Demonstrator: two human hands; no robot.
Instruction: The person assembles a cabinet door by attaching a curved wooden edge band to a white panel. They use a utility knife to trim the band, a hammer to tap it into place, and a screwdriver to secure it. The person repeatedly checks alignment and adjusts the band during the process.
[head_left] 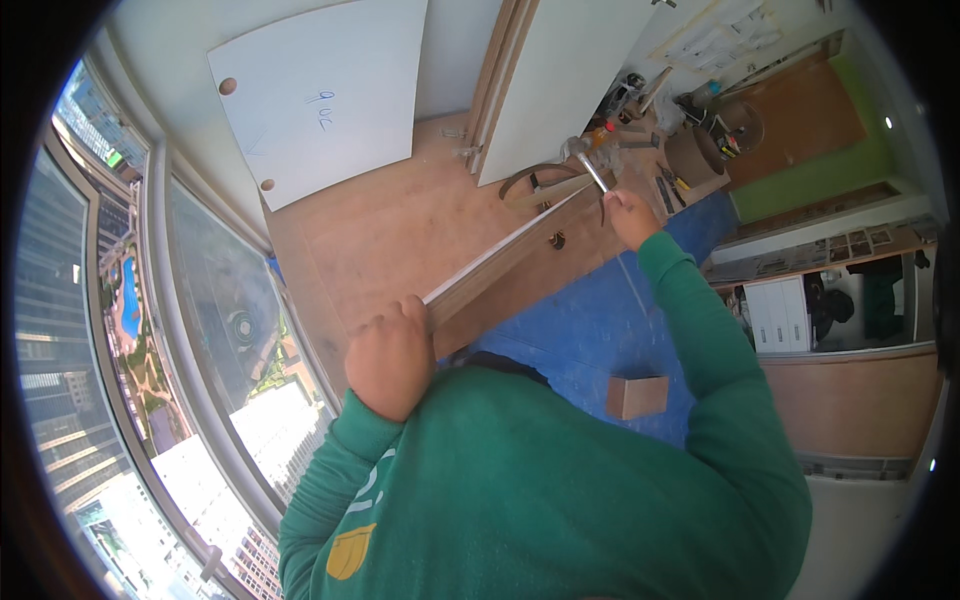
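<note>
A long wood-grain board (500,268) with a pale upper edge runs slantwise in front of me, from near my body on the left toward the far right. My left hand (388,355) is closed over its near end. My right hand (632,220) grips a hammer (593,173) with a shiny metal shaft. The hammer's head is up beyond my fist, above the board's far end. A brown curved strip (515,182) arches behind that end. A small dark and yellow object (557,240), too small to name, shows beside the board.
A white panel (330,100) with handwriting and two round holes leans on the wall. Beside it stands a pale door (560,80). Tools and a bottle (603,130) clutter the far right. A blue sheet (530,335) covers the floor, with a small brown box (637,397). Windows line the left.
</note>
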